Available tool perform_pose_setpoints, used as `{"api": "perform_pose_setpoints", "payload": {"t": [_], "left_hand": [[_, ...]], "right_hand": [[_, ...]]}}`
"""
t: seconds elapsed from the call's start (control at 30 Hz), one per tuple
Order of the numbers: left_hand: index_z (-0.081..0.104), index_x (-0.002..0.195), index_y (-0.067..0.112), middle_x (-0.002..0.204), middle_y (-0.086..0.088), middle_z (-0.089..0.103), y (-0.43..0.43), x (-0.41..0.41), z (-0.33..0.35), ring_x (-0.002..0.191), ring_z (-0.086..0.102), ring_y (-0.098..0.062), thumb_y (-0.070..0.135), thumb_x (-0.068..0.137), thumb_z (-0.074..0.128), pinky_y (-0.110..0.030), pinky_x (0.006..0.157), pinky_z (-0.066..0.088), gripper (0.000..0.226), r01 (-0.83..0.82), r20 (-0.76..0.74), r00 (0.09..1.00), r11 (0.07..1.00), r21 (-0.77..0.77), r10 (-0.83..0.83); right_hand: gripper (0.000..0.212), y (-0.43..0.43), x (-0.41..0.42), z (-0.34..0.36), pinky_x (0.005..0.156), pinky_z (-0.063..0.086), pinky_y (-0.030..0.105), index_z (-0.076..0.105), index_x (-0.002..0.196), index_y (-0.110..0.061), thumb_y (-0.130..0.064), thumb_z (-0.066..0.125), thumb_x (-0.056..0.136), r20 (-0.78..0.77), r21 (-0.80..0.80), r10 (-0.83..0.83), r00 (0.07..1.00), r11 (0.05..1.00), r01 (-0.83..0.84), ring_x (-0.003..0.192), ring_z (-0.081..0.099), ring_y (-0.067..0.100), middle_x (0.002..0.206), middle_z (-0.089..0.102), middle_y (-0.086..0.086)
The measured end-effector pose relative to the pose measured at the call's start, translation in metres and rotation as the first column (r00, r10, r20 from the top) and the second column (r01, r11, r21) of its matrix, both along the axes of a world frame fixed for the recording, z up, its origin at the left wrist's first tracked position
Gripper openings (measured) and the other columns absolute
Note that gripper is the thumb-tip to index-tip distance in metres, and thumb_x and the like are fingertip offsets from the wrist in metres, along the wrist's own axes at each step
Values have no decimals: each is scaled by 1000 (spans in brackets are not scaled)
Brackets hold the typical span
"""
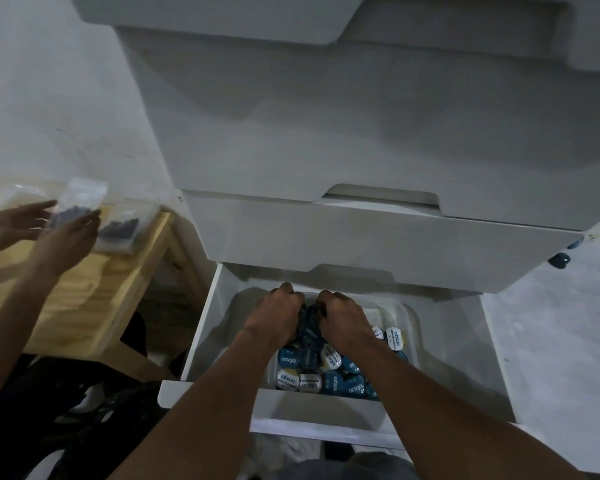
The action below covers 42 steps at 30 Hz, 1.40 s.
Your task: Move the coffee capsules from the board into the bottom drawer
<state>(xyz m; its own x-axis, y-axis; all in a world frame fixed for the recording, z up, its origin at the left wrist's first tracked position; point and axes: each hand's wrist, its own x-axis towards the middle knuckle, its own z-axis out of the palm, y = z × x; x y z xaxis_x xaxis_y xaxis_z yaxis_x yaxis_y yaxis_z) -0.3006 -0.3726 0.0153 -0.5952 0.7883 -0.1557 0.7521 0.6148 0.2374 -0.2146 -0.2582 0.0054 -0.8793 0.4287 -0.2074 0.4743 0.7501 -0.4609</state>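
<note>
Both arms reach into the bottom drawer; left hand and right hand are pressed together around dark capsules, probably to drop them onto the capsules in the drawer's tub.

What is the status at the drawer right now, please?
Left hand and right hand both closed on dark capsules over the tub in the bottom drawer. Nothing blocking.

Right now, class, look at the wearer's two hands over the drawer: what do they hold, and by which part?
Left hand and right hand together clutch a bunch of dark coffee capsules between them, fingers curled over the top, above the clear tub.
</note>
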Motion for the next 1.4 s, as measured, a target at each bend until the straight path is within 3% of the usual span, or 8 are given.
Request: {"api": "perform_pose_setpoints", "payload": {"t": [0.27, 0.43, 0.6, 0.77, 0.83, 0.93, 1.03, 1.4], "left_hand": [[58, 116, 11, 113, -11, 58, -1, 1, 14, 102, 58, -25, 17, 93, 53, -36, 87, 52, 24, 34, -33, 999, 998, 46, -33], [56, 119, 6, 117, -15, 58, 6, 12, 33, 106, 57, -30, 14, 94, 49, -40, 89, 49, 28, 127, -117, 986, 990, 61, -119], [58, 112, 7, 114, -15, 58, 30, 36, 51, 105, 57, -33, 21, 93, 49, -42, 85, 48, 24, 243, -146, 962, 967, 71, -231], [62, 109, 11, 111, -13, 61, 71, 79, 67, 103, 60, -32, 26, 93, 51, -42, 85, 49, 25, 383, -229, 907, 917, 107, -352], [63, 109, 11, 110, -13, 63, 89, 100, 73, 102, 60, -32, 25, 93, 51, -40, 83, 49, 24, 422, -237, 892, 897, 132, -385], [62, 106, 10, 108, -12, 63, 119, 133, 81, 99, 60, -30, 23, 94, 49, -37, 80, 48, 22, 455, -239, 882, 868, 201, -407], [59, 107, 12, 107, -9, 62, 152, 171, 89, 99, 59, -29, 27, 96, 47, -39, 82, 50, 22, 488, -251, 866, 838, 243, -432], [59, 103, 12, 102, -6, 62, 286, 306, 98, 92, 59, -27, 27, 96, 47, -35, 73, 47, 21, 435, -230, 896, 851, 293, -379]], "right_hand": [[23, -1, 10, 16, 83, 47, 35, 56, 113, -9, -13, 54, 90, -35, 92, -62, 997, 994, 65, 100, 58, 31, 111, 60, 14], [25, 7, 38, 42, 85, 47, 36, 56, 114, -10, -25, 51, 94, -63, 218, -145, 987, 964, 155, 104, 58, 32, 116, 60, 14], [22, 22, 79, 68, 81, 49, 37, 56, 110, -9, -22, 48, 94, -77, 310, -260, 962, 911, 271, 100, 60, 35, 113, 63, 16], [24, 42, 128, 90, 74, 47, 36, 61, 108, -4, -15, 46, 93, -167, 378, -354, 920, 839, 392, 96, 61, 37, 111, 62, 18], [22, 54, 149, 97, 67, 40, 34, 59, 104, -3, -13, 44, 92, -184, 385, -402, 897, 810, 442, 91, 59, 37, 103, 61, 17], [13, 77, 183, 104, 60, 31, 33, 47, 81, -8, -14, 44, 93, -203, 417, -423, 883, 779, 468, 76, 53, 34, 85, 52, 13], [20, 105, 222, 106, 57, 29, 32, 39, 76, -11, -18, 45, 95, -218, 437, -437, 873, 756, 487, 67, 45, 29, 78, 42, 6], [26, 240, 371, 99, 52, 24, 31, 37, 73, -10, -20, 44, 95, -186, 404, -481, 857, 757, 513, 65, 42, 27, 75, 42, 6]]}}
